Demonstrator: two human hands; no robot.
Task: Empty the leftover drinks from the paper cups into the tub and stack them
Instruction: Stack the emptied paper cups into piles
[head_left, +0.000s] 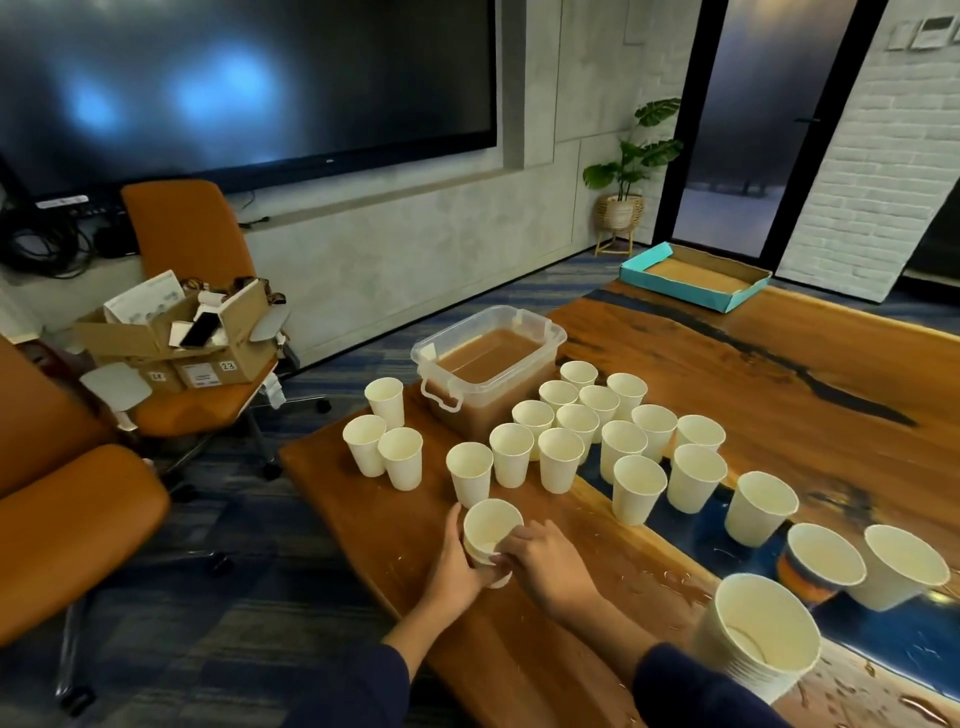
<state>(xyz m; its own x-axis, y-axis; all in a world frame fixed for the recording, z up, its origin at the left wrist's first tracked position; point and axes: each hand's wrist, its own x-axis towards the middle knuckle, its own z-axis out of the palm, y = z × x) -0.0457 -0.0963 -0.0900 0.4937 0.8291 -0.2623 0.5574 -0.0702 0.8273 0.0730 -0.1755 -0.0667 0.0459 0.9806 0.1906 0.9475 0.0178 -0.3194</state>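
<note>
A small stack of white paper cups (491, 527) stands near the wooden table's front-left edge. My left hand (457, 558) wraps its left side. My right hand (548, 558) grips its right side, fingers curled on the cup wall. Behind them a clear plastic tub (447, 395) holds brown liquid. Several single white cups (558, 460) stand between the tub and my hands. A taller stack of cups (763, 639) stands at the near right.
The wooden table (779, 374) has wet drops near the front. Three cups (384, 441) stand at its left corner. A teal cardboard tray (693, 278) lies at the far end. Orange chairs (78, 530) and cardboard boxes (176, 338) are on the left.
</note>
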